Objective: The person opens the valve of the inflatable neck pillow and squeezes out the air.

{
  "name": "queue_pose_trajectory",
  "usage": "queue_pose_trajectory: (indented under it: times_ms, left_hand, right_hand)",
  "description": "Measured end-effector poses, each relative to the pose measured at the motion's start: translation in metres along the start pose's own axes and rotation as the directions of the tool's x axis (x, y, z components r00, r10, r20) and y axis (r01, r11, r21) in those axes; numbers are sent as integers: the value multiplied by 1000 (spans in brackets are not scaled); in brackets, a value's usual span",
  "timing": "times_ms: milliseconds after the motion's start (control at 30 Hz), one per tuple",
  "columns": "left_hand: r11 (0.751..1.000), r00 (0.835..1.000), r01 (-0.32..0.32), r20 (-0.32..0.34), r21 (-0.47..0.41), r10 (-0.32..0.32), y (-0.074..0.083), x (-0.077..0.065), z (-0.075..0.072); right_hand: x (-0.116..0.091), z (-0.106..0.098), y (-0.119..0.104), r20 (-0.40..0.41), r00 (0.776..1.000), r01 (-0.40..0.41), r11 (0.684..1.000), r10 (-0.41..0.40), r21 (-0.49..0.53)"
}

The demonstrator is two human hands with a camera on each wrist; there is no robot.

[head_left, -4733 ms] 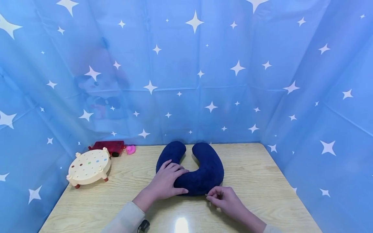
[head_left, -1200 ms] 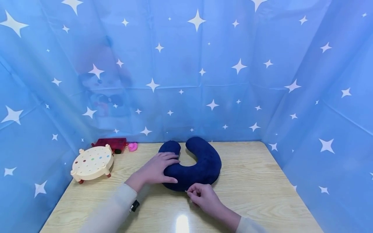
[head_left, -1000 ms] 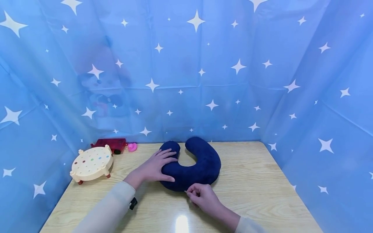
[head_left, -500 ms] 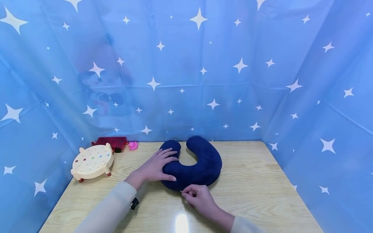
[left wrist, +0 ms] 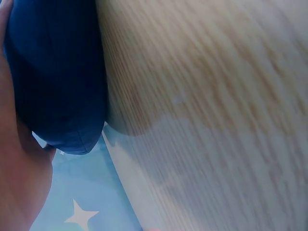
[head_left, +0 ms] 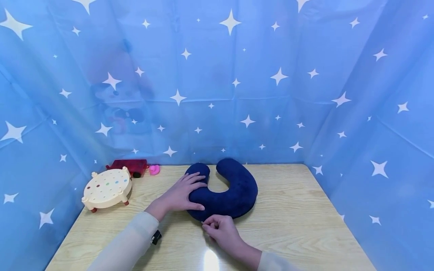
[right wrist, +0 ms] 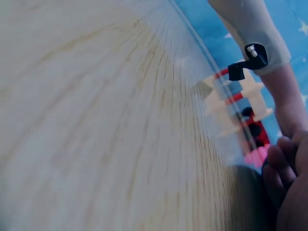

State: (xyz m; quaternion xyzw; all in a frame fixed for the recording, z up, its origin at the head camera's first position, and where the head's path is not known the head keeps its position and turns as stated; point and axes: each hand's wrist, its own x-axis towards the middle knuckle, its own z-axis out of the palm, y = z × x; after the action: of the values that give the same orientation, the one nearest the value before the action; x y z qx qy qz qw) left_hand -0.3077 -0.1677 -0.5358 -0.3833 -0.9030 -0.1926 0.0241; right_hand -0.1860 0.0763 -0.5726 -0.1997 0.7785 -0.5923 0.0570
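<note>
A navy U-shaped neck pillow (head_left: 237,192) lies on the table with its opening toward the back curtain. My left hand (head_left: 179,194) rests on its left arm, fingers spread over the top and thumb along the near part. At the pillow's near edge, my right hand (head_left: 222,233) pinches a tiny, pale zipper pull (head_left: 202,222) between thumb and forefinger. The pillow (left wrist: 57,72) fills the upper left of the left wrist view. Curled fingers of the right hand (right wrist: 284,173) show at the lower right of the right wrist view.
On the wooden table (head_left: 298,218), a cream round building-block board (head_left: 106,188) on short legs stands at the left. Behind it are a red toy cart (head_left: 129,165) and a pink toy duck (head_left: 154,170). A starry blue curtain (head_left: 217,124) encloses the back and sides.
My right hand has slid left along the pillow's near edge, pinching the zipper pull. Since the earliest frame the pillow has shifted slightly left and turned a little; my left hand stays on it.
</note>
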Motion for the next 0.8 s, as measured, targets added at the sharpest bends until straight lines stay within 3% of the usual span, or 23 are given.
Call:
queue_pose_trajectory:
  times_ms: [200, 800]
  left_hand:
    - [999, 999, -29, -33, -46, 27, 0, -1, 0]
    - [999, 1000, -4, -16, -49, 3, -2, -2, 3]
  right_hand:
    - [3, 7, 0, -12, 1000, 0, 1000, 1, 27]
    - [7, 23, -3, -58, 998, -28, 996, 34, 89]
